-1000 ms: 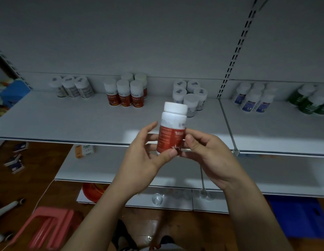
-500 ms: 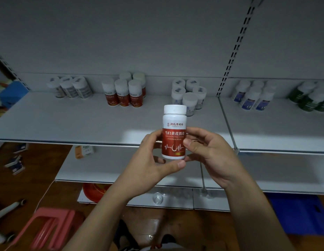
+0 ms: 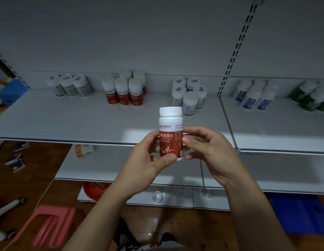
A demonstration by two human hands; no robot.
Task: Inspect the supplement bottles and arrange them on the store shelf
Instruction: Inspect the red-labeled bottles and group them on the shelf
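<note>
both hands hold the red-label bottle (image 3: 170,133) upright in front of the shelf (image 3: 85,122), label facing the camera, likely so it can be read. the left hand (image 3: 148,160) and right hand (image 3: 208,151) each keep a grip clamped on its sides; matching red bottles (image 3: 124,92) stand grouped at the back, the likely destination.

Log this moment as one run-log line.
phase: inspect | held: red-label bottle, upright, label facing camera | left hand: gripping | right hand: gripping | matching group: on shelf
</note>
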